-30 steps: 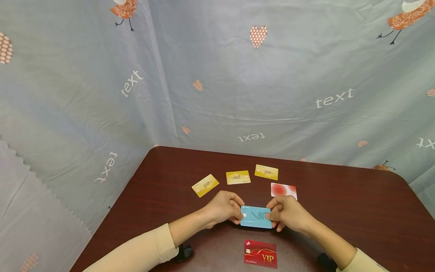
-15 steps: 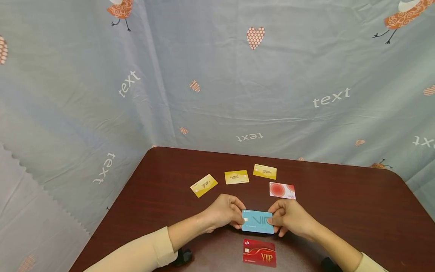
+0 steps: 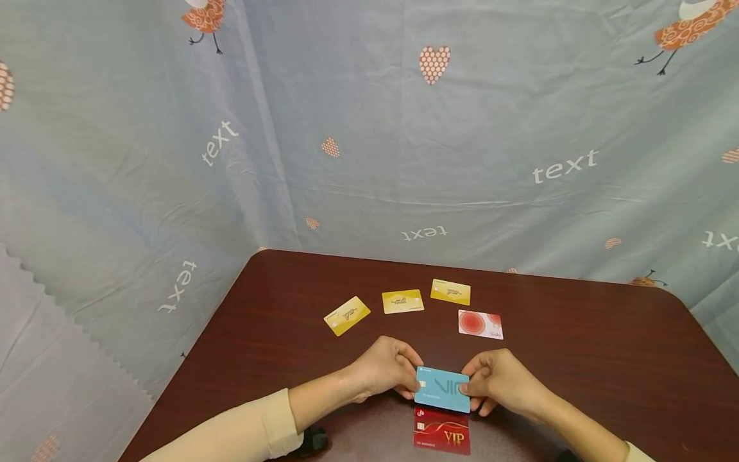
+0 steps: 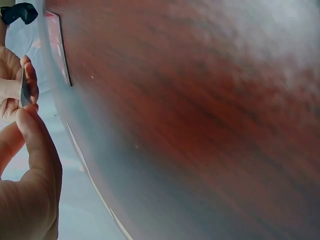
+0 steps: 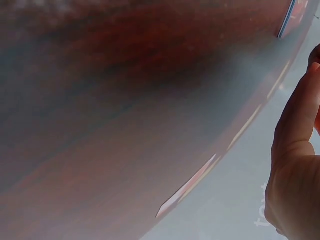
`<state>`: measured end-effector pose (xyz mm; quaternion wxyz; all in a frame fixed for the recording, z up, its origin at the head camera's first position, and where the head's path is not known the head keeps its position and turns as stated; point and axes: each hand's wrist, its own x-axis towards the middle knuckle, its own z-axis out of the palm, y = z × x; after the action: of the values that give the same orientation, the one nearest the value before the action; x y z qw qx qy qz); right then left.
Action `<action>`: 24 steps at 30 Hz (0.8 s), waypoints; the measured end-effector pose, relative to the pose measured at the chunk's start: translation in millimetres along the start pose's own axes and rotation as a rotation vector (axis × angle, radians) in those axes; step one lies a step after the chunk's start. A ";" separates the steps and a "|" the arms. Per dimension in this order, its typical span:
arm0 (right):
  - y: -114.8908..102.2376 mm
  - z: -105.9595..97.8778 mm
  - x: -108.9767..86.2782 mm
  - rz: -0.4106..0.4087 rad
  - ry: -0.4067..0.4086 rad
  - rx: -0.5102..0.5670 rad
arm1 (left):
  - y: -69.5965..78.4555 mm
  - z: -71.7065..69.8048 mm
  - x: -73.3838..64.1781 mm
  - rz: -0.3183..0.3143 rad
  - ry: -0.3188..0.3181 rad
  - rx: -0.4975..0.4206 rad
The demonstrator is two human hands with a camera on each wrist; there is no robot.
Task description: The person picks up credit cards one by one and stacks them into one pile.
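Both hands hold a light blue VIP card (image 3: pixel 442 399) by its short ends, raised off the table in the head view. The left hand (image 3: pixel 385 369) pinches its left end between thumb and fingers. At the opposite end the right hand (image 3: pixel 501 385) grips with its thumb on the printed face. Just below it lies a red VIP card (image 3: pixel 441 433), whose top edge the blue card partly covers. The left wrist view catches the blue card (image 4: pixel 24 90) nearly edge-on between the fingers. In the right wrist view only part of the right hand (image 5: pixel 297 160) shows, and the blue card is hidden.
Farther back on the dark wooden table (image 3: pixel 288 282) lie a tilted yellow card (image 3: pixel 347 316), a middle yellow card (image 3: pixel 402 301) and another yellow card (image 3: pixel 451 292). A white card with red circles (image 3: pixel 480 324) is near the right hand. Patterned curtain (image 3: pixel 369 128) surrounds the table's far side.
Both hands have brought the blue card toward the person and slightly right, from above the red card to overlapping its top edge in the head view. The other cards stay put.
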<state>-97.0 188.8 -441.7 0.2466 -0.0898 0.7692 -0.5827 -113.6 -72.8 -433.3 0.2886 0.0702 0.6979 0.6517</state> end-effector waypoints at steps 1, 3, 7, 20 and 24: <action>0.2 0.1 -0.7 0.002 0.000 0.003 | 0.1 0.7 -0.3 -0.003 -0.003 0.001; 1.3 0.7 -2.3 0.002 0.000 0.012 | 0.5 2.0 -1.3 -0.011 -0.008 0.005; 3.4 2.1 -5.0 0.007 -0.007 0.023 | -0.2 3.8 -3.0 -0.027 -0.019 0.012; 9.8 6.8 -11.2 0.015 -0.067 0.035 | -5.0 7.9 -7.8 -0.095 -0.067 0.057; 13.2 8.5 -12.6 0.021 -0.080 0.030 | -7.9 9.6 -8.3 -0.094 -0.087 0.062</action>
<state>-80.0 190.9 -452.3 0.2846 -0.1011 0.7508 -0.5875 -99.8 -69.5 -438.1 0.3467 0.0747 0.7069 0.6120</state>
